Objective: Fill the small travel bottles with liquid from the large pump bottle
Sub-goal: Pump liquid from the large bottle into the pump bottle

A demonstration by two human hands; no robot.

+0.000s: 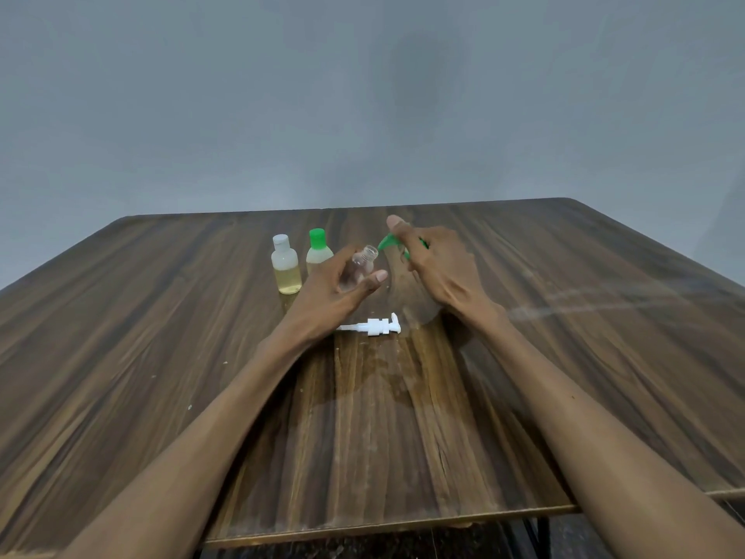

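Observation:
My left hand (334, 288) grips a small clear travel bottle (360, 268) that is uncapped and tilted to the right. My right hand (435, 268) pinches a green funnel-like plastic piece (388, 242), whose tip sits just right of the bottle's mouth. Under my right hand is a faint clear shape (415, 304) that may be the large bottle; I cannot tell for sure. The white pump head (373, 326) lies on its side on the table in front of my hands. At the left stand two capped travel bottles: a white-capped one (286, 268) holding yellowish liquid and a green-capped one (318, 252).
Everything sits on a dark wooden table (161, 357) whose near edge runs along the bottom. A wet patch (383, 381) spreads on the wood below the pump head. A plain grey wall stands behind the table.

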